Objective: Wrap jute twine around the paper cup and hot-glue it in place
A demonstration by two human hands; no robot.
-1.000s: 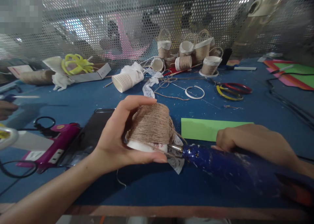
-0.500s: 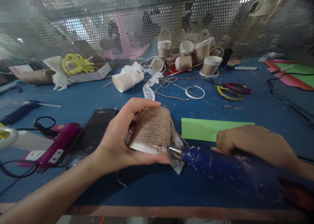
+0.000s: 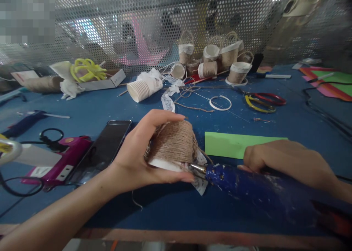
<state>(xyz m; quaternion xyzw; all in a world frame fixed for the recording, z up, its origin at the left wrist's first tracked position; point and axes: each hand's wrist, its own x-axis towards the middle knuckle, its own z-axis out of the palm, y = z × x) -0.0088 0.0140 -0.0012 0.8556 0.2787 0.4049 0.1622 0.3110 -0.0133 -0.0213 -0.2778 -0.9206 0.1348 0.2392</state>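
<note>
My left hand (image 3: pixel 137 159) is wrapped round a paper cup covered in brown jute twine (image 3: pixel 173 143), held on its side just above the blue table (image 3: pixel 170 207). A strip of white lace (image 3: pixel 200 183) hangs at the cup's white rim. My right hand (image 3: pixel 288 161) grips a blue glue gun (image 3: pixel 253 190). The gun's metal nozzle (image 3: pixel 196 167) touches the cup's rim beside my left thumb.
A green paper strip (image 3: pixel 236 143) lies behind the gun. A black phone (image 3: pixel 106 144) and a magenta glue gun (image 3: pixel 60 161) lie to the left. Stacked paper cups (image 3: pixel 143 88), twine-wrapped cup baskets (image 3: pixel 217 58), scissors (image 3: pixel 264 100) and a white ring (image 3: pixel 220 102) sit farther back, before a perforated metal screen (image 3: pixel 165 20).
The cup has turned a little in my left hand and dropped slightly. The nozzle stays at the rim. At the far left, another person's hand has gone, leaving a blue tool on the table.
</note>
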